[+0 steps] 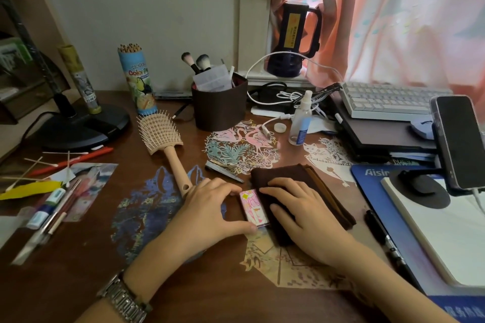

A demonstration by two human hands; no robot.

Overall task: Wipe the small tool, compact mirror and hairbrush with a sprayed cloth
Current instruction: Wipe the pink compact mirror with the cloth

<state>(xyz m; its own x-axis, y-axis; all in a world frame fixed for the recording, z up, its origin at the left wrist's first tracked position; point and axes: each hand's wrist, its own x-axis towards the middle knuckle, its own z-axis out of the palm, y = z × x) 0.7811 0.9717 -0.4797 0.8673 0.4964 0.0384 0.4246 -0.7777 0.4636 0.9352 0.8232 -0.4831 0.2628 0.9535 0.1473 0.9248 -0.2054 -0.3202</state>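
Note:
A pink patterned compact mirror lies flat on the brown desk near the front middle. My left hand holds it between thumb and fingers at its left side. My right hand presses a folded dark brown cloth onto the mirror's right half. A beige hairbrush lies bristles up to the left, its handle end by my left hand. A small metal tool lies just behind my hands. A clear spray bottle stands further back.
Paper cut-outs cover the desk's middle. A brown brush holder, a colour pencil tube and a lamp base stand behind. At right are a phone on a stand, a keyboard, a notepad and a black pen. Pens and cotton swabs litter the left.

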